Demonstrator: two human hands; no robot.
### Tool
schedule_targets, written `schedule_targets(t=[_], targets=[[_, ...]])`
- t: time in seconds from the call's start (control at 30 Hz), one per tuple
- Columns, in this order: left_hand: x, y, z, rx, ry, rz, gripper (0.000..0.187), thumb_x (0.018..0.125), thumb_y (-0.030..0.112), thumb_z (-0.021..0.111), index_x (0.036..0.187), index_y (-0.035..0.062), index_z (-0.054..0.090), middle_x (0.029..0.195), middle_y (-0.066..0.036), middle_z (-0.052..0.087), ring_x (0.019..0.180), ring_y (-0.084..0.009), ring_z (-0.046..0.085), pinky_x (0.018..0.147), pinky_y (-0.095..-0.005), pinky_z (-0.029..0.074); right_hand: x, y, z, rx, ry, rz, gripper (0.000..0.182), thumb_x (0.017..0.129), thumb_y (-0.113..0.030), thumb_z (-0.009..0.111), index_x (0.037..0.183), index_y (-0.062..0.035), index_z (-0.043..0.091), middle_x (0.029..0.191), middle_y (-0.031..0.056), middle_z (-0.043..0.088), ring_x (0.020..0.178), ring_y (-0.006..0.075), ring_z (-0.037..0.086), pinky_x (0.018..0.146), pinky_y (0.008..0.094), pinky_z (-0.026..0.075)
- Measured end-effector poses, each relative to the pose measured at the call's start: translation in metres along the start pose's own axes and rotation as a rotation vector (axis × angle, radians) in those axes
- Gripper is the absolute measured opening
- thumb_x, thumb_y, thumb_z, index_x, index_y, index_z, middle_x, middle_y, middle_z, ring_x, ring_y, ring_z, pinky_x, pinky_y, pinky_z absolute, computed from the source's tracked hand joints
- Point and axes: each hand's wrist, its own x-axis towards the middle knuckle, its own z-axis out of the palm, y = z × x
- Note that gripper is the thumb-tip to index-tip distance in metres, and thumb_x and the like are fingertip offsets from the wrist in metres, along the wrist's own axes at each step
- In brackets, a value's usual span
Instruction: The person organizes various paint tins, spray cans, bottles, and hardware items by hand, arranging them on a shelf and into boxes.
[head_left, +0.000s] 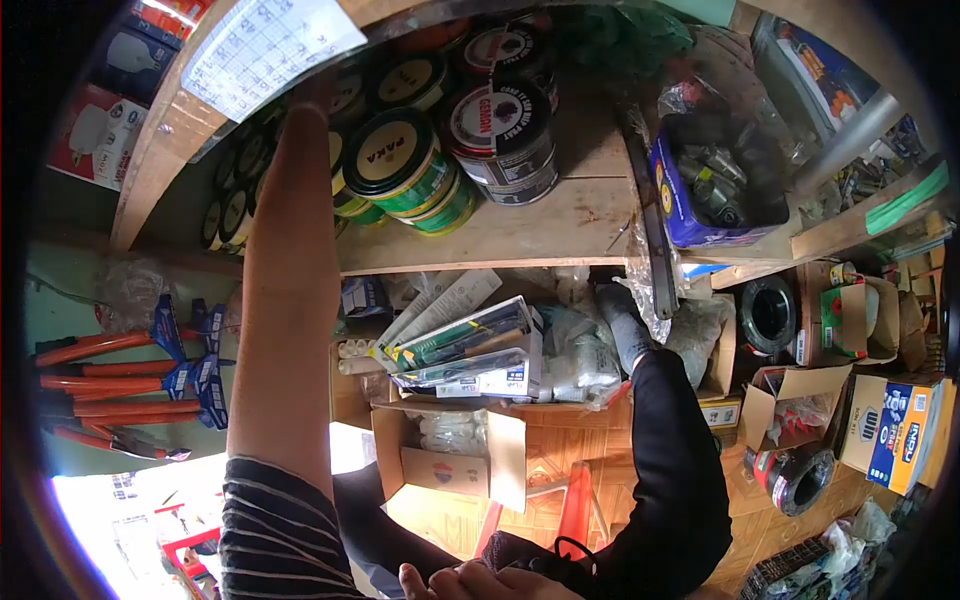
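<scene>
My left arm, in a dark striped sleeve, stretches up to the upper shelf (560,225). My left hand (313,95) is at the back left among round cans, under a hanging paper sheet (270,50); its fingers are hidden. Just right of the forearm stand a green can with a gold PAKA lid (390,152) and a black GEMON can (503,125), with several more behind. At the bottom edge, my right hand (485,582) lies low before my body, partly cut off. Its visible fingers are curled; anything inside them is hidden.
A blue-purple tin of metal parts (672,195) stands right on the shelf. My foot in a grey sock (625,325) rests below it. Lower down are an open carton (445,475), flat packages (470,350) and red legs of a stand (575,510). Orange-handled tools (120,385) hang left.
</scene>
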Motion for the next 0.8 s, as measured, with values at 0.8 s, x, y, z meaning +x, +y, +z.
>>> schedule_targets(t=[0.8], targets=[[0.005,-0.026,-0.009,0.425,-0.059,0.259,0.062,0.101,0.050,0.051,0.147,0.0096,0.046,0.146,-0.013,0.051,0.135,-0.0299,0.047,0.113,-0.0412,0.034,0.015,0.008,0.002,-0.064,-0.067,-0.006,0.058,0.079,-0.016,0.064,0.130,0.0071,0.051,0.090,0.0084,0.057,0.082,0.0216,0.063,0.060,0.0305,0.054]])
